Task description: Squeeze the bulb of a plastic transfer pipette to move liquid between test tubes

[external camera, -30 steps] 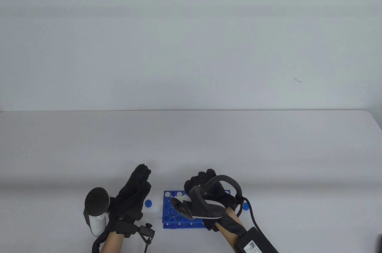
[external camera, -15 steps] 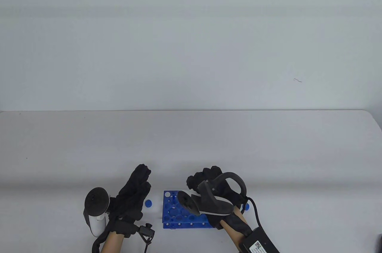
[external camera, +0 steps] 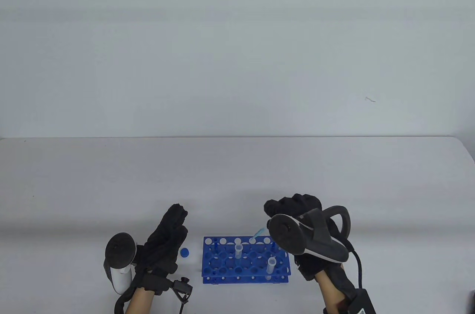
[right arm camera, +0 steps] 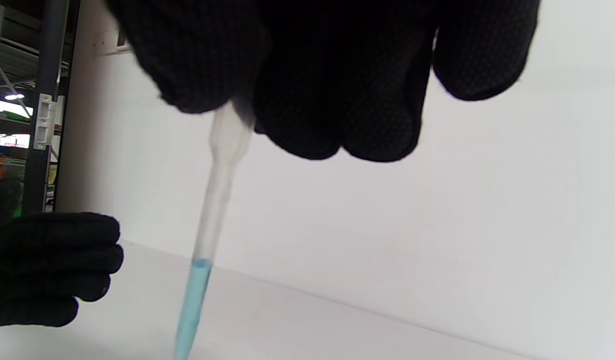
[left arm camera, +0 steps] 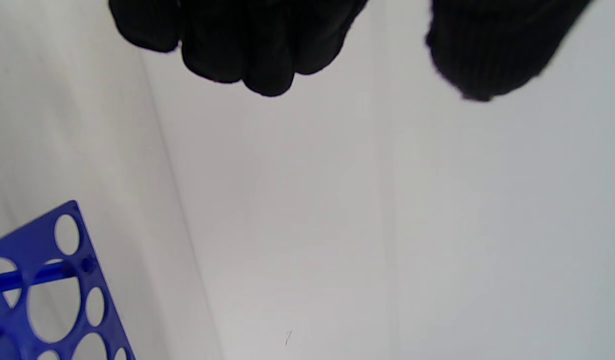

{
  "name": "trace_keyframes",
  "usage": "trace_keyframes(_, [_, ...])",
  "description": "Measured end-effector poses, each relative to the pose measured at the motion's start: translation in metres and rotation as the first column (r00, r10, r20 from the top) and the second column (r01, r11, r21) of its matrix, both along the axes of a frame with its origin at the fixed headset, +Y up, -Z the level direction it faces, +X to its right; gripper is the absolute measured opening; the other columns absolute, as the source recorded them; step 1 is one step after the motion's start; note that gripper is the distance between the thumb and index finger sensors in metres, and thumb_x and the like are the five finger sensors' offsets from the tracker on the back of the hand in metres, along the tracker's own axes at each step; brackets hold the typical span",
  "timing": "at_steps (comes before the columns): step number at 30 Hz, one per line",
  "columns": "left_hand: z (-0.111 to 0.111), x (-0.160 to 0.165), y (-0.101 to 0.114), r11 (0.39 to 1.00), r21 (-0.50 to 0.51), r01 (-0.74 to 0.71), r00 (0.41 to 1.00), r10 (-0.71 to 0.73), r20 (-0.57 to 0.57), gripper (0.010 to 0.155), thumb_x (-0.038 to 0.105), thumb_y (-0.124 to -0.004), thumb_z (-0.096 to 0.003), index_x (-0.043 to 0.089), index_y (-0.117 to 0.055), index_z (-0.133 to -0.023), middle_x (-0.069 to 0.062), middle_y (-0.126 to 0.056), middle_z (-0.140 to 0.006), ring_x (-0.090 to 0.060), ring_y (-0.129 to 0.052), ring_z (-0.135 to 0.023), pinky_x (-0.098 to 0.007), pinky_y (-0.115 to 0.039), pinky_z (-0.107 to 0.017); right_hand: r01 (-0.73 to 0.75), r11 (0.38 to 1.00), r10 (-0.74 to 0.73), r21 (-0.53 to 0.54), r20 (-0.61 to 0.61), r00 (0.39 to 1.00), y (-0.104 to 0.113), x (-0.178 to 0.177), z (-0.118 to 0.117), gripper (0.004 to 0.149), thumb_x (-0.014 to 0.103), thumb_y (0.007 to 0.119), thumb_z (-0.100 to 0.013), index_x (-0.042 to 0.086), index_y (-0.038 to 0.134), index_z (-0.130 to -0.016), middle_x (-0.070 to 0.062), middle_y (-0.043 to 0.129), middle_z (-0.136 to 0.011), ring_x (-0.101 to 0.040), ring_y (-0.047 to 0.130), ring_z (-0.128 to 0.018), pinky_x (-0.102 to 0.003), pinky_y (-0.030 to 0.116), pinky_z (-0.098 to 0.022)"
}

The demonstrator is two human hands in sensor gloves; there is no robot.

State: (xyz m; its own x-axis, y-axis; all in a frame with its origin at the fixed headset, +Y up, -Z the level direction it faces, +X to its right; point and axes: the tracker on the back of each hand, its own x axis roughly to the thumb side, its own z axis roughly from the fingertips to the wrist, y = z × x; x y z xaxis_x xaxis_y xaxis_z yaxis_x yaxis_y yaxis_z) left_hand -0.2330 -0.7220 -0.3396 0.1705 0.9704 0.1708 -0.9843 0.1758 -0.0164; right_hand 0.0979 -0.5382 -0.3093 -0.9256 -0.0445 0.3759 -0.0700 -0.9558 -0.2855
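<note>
A blue tube rack (external camera: 222,271) stands near the table's front edge and holds two clear test tubes (external camera: 238,251) (external camera: 271,266). Its corner shows in the left wrist view (left arm camera: 47,295). My right hand (external camera: 297,206) is raised above the rack's right end and grips a clear plastic pipette (right arm camera: 212,210) with pale blue liquid in its lower stem. The tip (external camera: 256,233) points down-left over the rack's back row. My left hand (external camera: 169,236) rests on its edge on the table left of the rack, fingers together, holding nothing.
A blue cap (external camera: 184,252) lies on the table between my left hand and the rack. The white table (external camera: 237,180) stretches back to a plain wall. A black cabled box (external camera: 362,303) hangs at my right forearm.
My right hand has lifted up and to the right off the rack, carrying the pipette, and uncovered the two tubes. My left hand has not moved.
</note>
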Motion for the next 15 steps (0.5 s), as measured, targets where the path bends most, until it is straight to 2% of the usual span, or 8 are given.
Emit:
trace_keyframes(7, [0.000,0.000,-0.001,1.000,-0.002,0.005,1.000,-0.005,-0.004,0.091,0.068,-0.066,-0.0429,0.020,-0.043,-0.117,-0.009,-0.053,-0.121,-0.034,-0.052,-0.109,-0.057,-0.047,-0.083,-0.034,0.997,0.037,-0.072,0.044,0.998,0.012,0.015,0.013,0.046,0.036,0.085,-0.036,0.022,0.088,-0.080,0.002,0.101,-0.065,-0.022,0.098,-0.058,-0.055,0.073,-0.060])
trace_keyframes(15, [0.001,0.001,-0.001,1.000,-0.004,0.006,1.000,-0.006,-0.005,0.091,0.068,-0.067,-0.0430,0.020,-0.043,-0.117,-0.009,-0.053,-0.121,-0.034,-0.052,-0.109,-0.057,-0.047,-0.083,-0.113,0.982,0.119,-0.152,0.027,0.993,0.001,0.001,0.007,0.046,0.035,0.085,-0.036,0.022,0.088,-0.080,0.002,0.101,-0.065,-0.022,0.098,-0.058,-0.055,0.073,-0.060])
